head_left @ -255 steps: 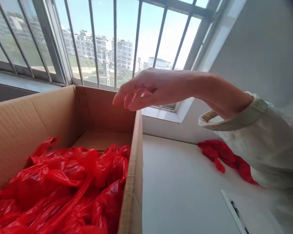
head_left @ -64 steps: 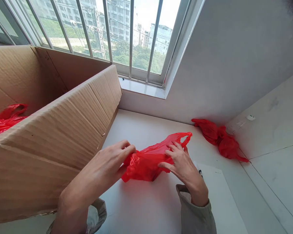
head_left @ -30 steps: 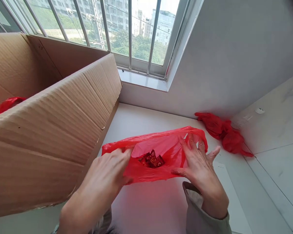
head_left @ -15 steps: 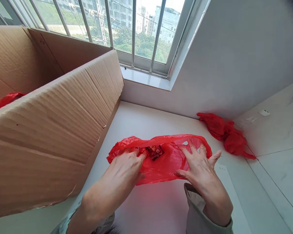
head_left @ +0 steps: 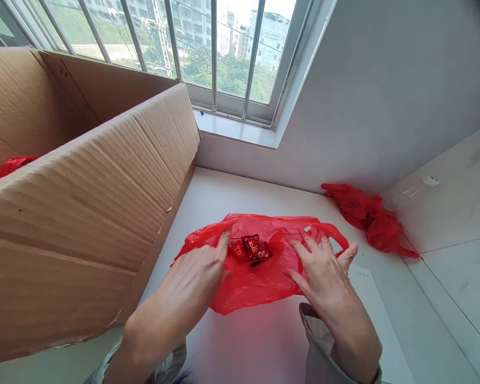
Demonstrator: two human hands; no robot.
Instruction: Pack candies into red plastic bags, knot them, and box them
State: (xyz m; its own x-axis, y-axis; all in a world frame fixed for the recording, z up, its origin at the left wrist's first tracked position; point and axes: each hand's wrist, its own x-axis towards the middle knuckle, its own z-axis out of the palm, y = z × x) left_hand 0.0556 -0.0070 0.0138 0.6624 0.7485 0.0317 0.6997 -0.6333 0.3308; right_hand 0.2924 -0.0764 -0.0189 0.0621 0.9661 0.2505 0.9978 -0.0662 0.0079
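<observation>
A thin red plastic bag [head_left: 256, 296] lies spread on the white surface with its mouth held wide. Inside it are several small wrapped packets [head_left: 251, 248], dark red with gold print. My left hand [head_left: 204, 266] reaches into the bag's left side, its index finger stretched up against the plastic; the other fingers are partly hidden. At the right side my right hand [head_left: 320, 266] has its fingers spread inside the bag, near the handle loop, with the thumb pointing left and low. Neither hand touches the packets.
A large open cardboard box [head_left: 104, 213] stands on the left, with red plastic [head_left: 10, 168] inside. Another knotted red bag [head_left: 368, 216] lies against the back wall at right. Behind is a barred window [head_left: 224, 58] with a white sill [head_left: 234, 128].
My left hand has drawn away from the packets, its index finger now extended. The bag's mouth has widened, and more of the packets shows. My right hand has shifted slightly left.
</observation>
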